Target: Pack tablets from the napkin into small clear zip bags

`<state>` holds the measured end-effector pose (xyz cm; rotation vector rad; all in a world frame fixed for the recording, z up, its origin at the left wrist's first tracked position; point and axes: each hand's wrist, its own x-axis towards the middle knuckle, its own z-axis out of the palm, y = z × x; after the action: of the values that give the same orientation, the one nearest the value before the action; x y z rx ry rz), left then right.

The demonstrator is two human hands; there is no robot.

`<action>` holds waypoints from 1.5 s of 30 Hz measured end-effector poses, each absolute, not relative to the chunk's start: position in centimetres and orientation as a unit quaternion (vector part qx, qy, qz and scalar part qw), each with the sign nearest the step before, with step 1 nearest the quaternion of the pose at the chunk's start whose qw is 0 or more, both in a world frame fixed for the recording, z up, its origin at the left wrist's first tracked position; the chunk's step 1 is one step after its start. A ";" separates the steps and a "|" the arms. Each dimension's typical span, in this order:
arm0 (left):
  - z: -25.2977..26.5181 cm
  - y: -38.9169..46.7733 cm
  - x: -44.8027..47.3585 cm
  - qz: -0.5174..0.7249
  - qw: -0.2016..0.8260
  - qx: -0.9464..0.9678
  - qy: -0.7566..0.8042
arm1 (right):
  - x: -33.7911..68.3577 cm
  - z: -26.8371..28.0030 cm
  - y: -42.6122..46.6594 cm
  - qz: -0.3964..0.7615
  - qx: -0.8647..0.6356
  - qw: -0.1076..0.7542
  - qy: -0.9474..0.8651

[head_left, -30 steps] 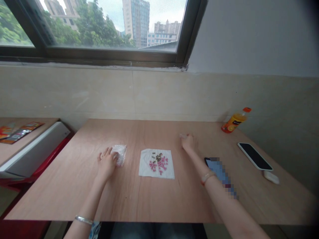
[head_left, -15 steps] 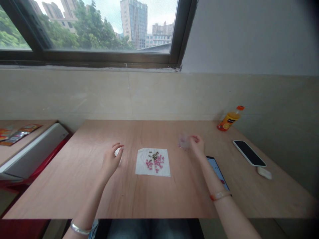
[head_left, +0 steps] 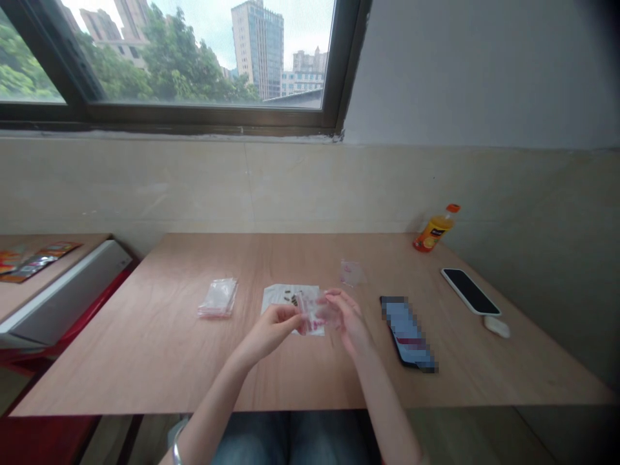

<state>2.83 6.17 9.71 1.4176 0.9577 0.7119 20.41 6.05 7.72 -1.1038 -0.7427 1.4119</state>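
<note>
My left hand (head_left: 281, 320) pinches a small clear plastic bag (head_left: 308, 313) between thumb and fingertips, above the white tissue. Close against the bag's right side is my right hand (head_left: 346, 316); its fingertips are smeared by motion, so I cannot tell whether they grip it. Beneath lies the white tissue (head_left: 274, 295), with small dark green pieces (head_left: 289, 297) on it. The pink pieces on the tissue are mostly hidden behind the bag and hands. A stack of clear bags (head_left: 219, 297) lies left of the tissue.
Behind my right hand lies another clear bag (head_left: 351, 272) with pinkish contents. A phone with a lit, pixelated screen (head_left: 409, 336) is to the right. Farther right are a white-edged phone (head_left: 471, 292), a small white case (head_left: 496, 326) and an orange drink bottle (head_left: 434, 231).
My left hand has moved right from the bag stack and now holds a clear bag over the tissue. My right hand has let go of the bag with pinkish contents and come inward.
</note>
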 end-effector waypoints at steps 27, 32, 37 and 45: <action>11.6 2.3 2.4 0.267 0.730 0.528 0.342 | 18.0 9.8 -0.9 0.766 -0.320 0.421 -0.366; 12.4 1.7 2.6 0.248 0.650 0.597 0.400 | 17.9 9.7 -1.2 0.726 -0.377 0.425 -0.387; 13.4 1.4 1.8 0.169 0.567 0.687 0.422 | 17.7 10.2 -1.4 0.721 -0.390 0.399 -0.411; 14.7 1.3 1.0 0.128 0.563 0.720 0.384 | 17.8 10.5 -1.7 0.740 -0.377 0.369 -0.417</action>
<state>1.00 1.33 14.69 1.6957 0.9048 0.3018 17.82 -1.65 10.49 -0.9674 -1.0701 1.8992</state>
